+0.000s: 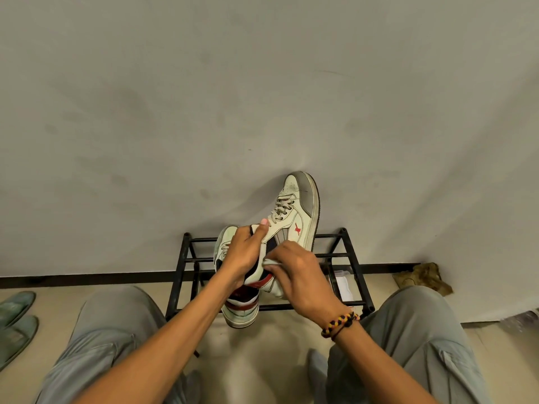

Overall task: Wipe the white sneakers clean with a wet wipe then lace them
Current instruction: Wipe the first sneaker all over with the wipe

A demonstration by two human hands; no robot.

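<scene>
A white sneaker (300, 211) with a grey toe cap, a red logo and laces is held up in the air, toe pointing away from me. My left hand (245, 253) grips it at the collar, thumb on the tongue. My right hand (297, 275) presses a small white wet wipe (269, 261) against the sneaker's side near the heel. The second white sneaker (239, 312) rests on the black rack below, mostly hidden by my arms.
A low black metal shoe rack (354, 275) stands against the white wall, with a white packet (343, 284) on its right side. Green slippers (14, 319) lie on the floor at the left. A brown rag (423, 277) sits by the wall at right. My knees flank the rack.
</scene>
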